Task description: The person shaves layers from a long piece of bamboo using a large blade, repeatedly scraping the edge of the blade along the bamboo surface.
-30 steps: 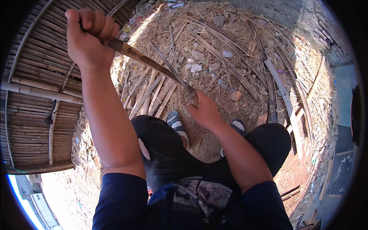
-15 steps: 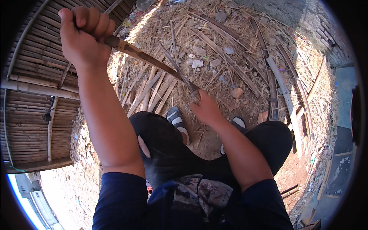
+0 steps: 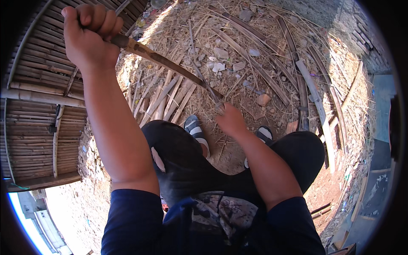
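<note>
My left hand (image 3: 93, 40), raised at the upper left, is closed round one end of a long brown bamboo strip (image 3: 159, 61). The strip slants down to the right, and its far end lies just above my right hand (image 3: 231, 121). That hand is closed round the handle of a narrow-bladed knife (image 3: 211, 92). Its blade points up and to the left and crosses the strip near the strip's lower end. My fingers hide most of the knife's handle.
Split bamboo pieces (image 3: 180, 95) lie beyond my left foot. More long strips (image 3: 255, 63) and stones (image 3: 263, 100) are scattered over straw-covered ground. A bamboo slat wall (image 3: 46, 131) stands at the left. My knees are bent, with sandalled feet (image 3: 195, 129) below the knife.
My right hand and the knife have shifted slightly right and down, and the blade shows less above the strip. My left hand has moved slightly left with the bamboo strip.
</note>
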A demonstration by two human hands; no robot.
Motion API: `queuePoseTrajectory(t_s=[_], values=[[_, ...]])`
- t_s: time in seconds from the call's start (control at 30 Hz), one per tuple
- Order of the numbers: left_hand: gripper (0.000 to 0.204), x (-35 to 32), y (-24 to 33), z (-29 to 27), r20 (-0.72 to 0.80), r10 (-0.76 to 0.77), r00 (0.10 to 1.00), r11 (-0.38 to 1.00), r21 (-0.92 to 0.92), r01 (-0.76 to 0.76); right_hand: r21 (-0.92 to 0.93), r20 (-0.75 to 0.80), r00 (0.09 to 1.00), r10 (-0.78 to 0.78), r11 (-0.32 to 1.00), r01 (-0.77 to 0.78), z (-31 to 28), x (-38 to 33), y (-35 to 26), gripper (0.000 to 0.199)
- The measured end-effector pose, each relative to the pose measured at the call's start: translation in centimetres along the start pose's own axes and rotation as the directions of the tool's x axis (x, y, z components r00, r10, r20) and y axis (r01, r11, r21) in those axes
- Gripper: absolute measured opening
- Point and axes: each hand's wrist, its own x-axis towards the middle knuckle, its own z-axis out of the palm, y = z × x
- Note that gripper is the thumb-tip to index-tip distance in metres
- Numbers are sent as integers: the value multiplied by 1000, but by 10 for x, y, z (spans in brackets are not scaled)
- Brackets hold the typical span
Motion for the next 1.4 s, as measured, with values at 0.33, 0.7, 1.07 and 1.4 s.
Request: queuePoseTrajectory(t_s=[0.33, 0.7, 1.07, 1.4], values=[[45, 1, 0, 10, 11, -15, 1000, 999, -32, 15, -112, -75, 997, 37, 993, -45, 31, 4, 46, 42], [46, -4, 2, 4, 20, 11, 1000, 1000, 1, -11, 137, 7, 993, -117, 984, 115, -20, -10, -51, 44], [45, -1, 1, -4, -48, -1, 999, 1000, -15, 0, -101, 36, 999, 23, 995, -19, 34, 23, 55, 46], [45, -2, 1, -12, -59, 25, 998, 999, 30, -23, 25, -18, 991, -134, 991, 135, 9, 3, -13, 41]])
